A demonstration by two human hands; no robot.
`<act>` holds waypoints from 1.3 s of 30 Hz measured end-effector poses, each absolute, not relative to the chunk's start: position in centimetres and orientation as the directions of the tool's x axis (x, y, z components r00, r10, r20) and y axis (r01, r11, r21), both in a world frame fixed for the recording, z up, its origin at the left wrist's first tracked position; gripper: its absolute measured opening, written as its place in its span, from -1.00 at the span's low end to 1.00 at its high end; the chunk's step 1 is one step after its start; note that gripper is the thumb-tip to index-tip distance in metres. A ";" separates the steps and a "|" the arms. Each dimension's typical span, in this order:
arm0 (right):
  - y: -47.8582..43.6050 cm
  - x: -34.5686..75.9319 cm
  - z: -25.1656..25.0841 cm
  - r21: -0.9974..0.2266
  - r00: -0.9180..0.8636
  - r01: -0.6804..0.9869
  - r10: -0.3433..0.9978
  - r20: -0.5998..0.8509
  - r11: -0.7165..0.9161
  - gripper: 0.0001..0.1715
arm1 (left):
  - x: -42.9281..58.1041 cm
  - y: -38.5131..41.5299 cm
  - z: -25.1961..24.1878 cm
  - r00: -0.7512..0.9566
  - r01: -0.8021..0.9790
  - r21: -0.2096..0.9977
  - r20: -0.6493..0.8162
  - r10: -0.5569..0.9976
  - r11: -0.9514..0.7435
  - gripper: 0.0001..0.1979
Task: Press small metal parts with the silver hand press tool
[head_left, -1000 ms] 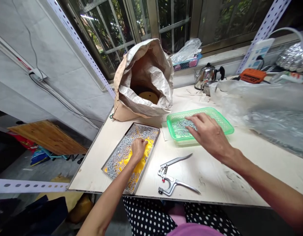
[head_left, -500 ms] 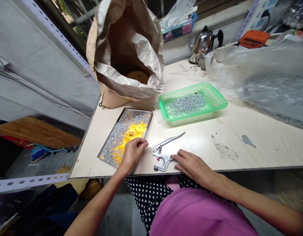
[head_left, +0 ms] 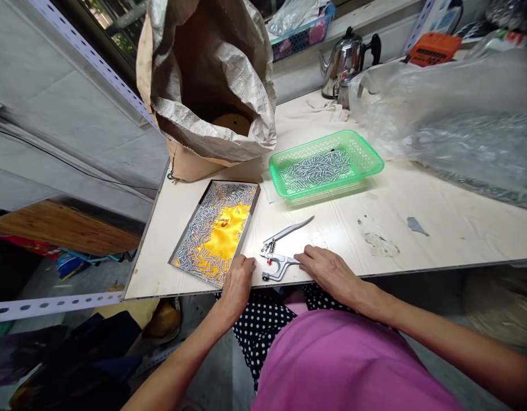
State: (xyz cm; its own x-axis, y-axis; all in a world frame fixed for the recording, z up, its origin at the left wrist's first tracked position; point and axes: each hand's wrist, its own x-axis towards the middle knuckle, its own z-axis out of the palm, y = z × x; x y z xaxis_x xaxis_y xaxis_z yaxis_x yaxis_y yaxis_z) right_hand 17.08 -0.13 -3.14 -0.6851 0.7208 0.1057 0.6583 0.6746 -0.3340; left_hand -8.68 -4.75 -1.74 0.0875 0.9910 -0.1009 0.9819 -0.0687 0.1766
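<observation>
My left hand (head_left: 238, 283) is closed, its fingers curled together at the table's front edge, beside the near right corner of a shallow tray (head_left: 247, 227). Whatever its fingertips may hold is hidden. The tray has a yellow bottom, partly covered by many small silver metal pins (head_left: 195, 235). Between my hands lie metal snap pliers (head_left: 282, 264) with a coil spring and a red tip, their jaw toward the left hand. My right hand (head_left: 329, 273) lies low on the table, its fingers closed around the end of the pliers' lower handle. The upper handle (head_left: 291, 228) is spread away.
Behind the pliers stands a green plastic basket (head_left: 284, 193) with more silver pins. A large open sack (head_left: 203, 162) rises at the back left. A metal kettle (head_left: 345, 63), an orange object (head_left: 434, 49) and a big clear plastic bag (head_left: 464, 131) occupy the back right.
My left hand has moved down from over the tray's right side to the table's front edge, fingers still curled. My right hand stays at the pliers' handle. The view has shifted slightly.
</observation>
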 end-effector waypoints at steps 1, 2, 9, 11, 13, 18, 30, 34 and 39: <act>-0.1 17.1 -3.1 -0.335 -0.687 0.658 0.720 0.101 0.675 -0.88 | -8.6 -4.9 -1.7 0.079 0.986 0.156 -0.103 0.992 -0.062 -0.76; -0.1 17.1 -3.1 -0.338 -0.688 0.656 0.719 0.098 0.674 -0.88 | -8.4 -5.0 -1.6 0.065 0.990 0.133 -0.105 0.992 -0.051 -0.76; -0.2 17.1 -3.4 -0.345 -0.672 0.663 0.731 0.119 0.665 -0.89 | -7.8 -5.6 -1.3 0.029 0.999 -0.023 -0.085 0.996 -0.031 -0.77; -0.2 17.2 -3.5 -0.339 -0.673 0.662 0.729 0.124 0.668 -0.90 | -7.7 -5.8 -1.3 0.016 0.999 -0.051 -0.065 0.998 -0.019 -0.77; -0.2 17.1 -3.6 -0.340 -0.672 0.661 0.729 0.126 0.668 -0.90 | -7.7 -5.9 -1.2 0.013 0.999 -0.041 -0.062 0.998 -0.016 -0.74; -0.3 17.0 -3.7 -0.337 -0.666 0.675 0.738 0.105 0.657 -0.86 | -7.5 -5.0 -0.4 -0.089 0.909 0.391 -0.151 0.984 0.142 -0.85; -0.4 17.1 -3.4 -0.312 -0.667 0.681 0.737 0.110 0.663 -0.82 | -6.0 -2.7 1.0 -0.137 0.382 0.710 -0.589 0.796 0.591 -0.57; -0.4 17.1 -3.5 -0.309 -0.663 0.685 0.741 0.112 0.660 -0.83 | -6.2 -2.3 0.9 -0.121 0.440 0.671 -0.615 0.779 0.597 -0.56; -0.5 17.0 -3.5 -0.310 -0.658 0.690 0.745 0.108 0.654 -0.82 | -6.6 -1.6 0.6 -0.051 0.532 0.624 -0.651 0.757 0.572 -0.59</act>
State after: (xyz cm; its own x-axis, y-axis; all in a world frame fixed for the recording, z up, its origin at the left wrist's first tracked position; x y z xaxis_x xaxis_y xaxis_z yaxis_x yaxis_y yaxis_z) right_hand 17.04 -0.51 -3.45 -0.6580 0.7452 0.1085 0.6897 0.6541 -0.3104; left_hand -6.57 -1.58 0.65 -0.0513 0.7574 -0.6510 0.5322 0.5723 0.6239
